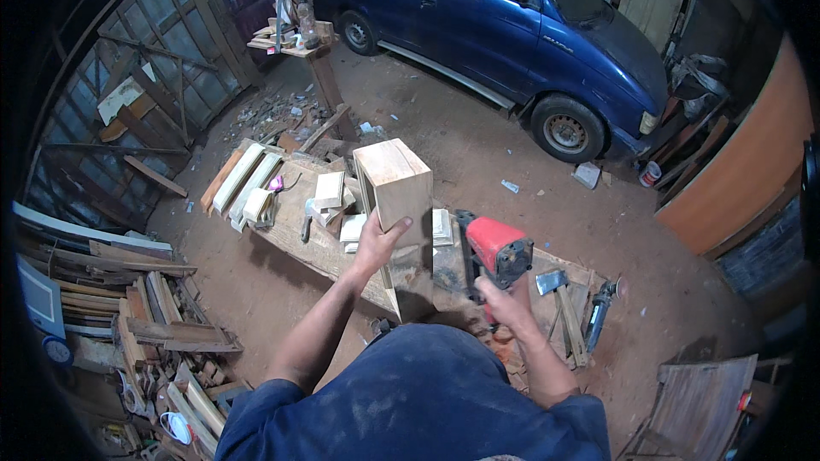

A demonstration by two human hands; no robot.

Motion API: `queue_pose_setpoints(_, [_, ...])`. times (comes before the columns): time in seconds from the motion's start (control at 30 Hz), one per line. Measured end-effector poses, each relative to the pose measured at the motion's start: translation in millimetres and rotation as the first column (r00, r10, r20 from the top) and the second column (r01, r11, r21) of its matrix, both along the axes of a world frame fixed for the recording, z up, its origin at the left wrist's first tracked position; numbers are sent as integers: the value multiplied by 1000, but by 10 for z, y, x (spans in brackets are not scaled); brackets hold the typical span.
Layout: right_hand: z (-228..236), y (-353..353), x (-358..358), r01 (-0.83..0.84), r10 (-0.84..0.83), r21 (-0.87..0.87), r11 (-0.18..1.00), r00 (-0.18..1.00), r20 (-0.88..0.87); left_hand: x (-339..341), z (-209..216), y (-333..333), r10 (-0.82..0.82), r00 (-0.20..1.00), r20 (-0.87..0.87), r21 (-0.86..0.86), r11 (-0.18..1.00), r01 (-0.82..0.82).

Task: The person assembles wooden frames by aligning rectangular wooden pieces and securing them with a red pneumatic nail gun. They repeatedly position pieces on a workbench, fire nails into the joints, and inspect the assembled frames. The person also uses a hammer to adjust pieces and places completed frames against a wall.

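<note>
A narrow pale wooden box (401,183) stands on end in front of me. My left hand (376,246) grips its side edge, with the thumb on the face. My right hand (502,300) is closed around the handle of a red and black nail gun (495,248), held just right of the box. Whether its nose touches the wood cannot be made out. Under both lies a thick plank workbench (295,243). Small light wood blocks (329,190) sit behind the box, to its left.
White-edged strips (248,179) lie on the bench's left end; a hammer (552,282) and an angle grinder (601,307) lie on its right. Scrap wood (162,316) is heaped at left. A blue van (478,43) is parked beyond. A curved orange panel (743,171) leans at right.
</note>
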State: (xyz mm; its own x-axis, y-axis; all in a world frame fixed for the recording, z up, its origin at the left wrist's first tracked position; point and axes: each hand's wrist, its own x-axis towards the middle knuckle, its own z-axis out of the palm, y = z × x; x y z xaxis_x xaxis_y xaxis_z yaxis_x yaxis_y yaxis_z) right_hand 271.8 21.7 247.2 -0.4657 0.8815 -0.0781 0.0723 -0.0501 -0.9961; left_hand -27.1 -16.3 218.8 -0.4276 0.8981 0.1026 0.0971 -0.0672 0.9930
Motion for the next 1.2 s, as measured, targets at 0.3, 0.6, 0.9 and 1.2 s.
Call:
queue_pose_setpoints(0.3, [452,-224,-737,-74,77,354,932,997,5,1,-290,-127,55,987,-154,112,993,-38])
queue_pose_setpoints(0.6, [290,-252,-872,-91,78,468,879,996,48,-86,-233,-119,7,999,-54,94,996,-2])
queue_pose_setpoints(0.9, [406,-216,-897,30,-21,391,920,999,-27,-144,-135,-99,-18,998,-61,74,997,23])
queue_pose_setpoints(1.2, [437,-170,-858,46,-41,369,928,999,-22,-100,-108,-67,-46,993,-110,37,998,51])
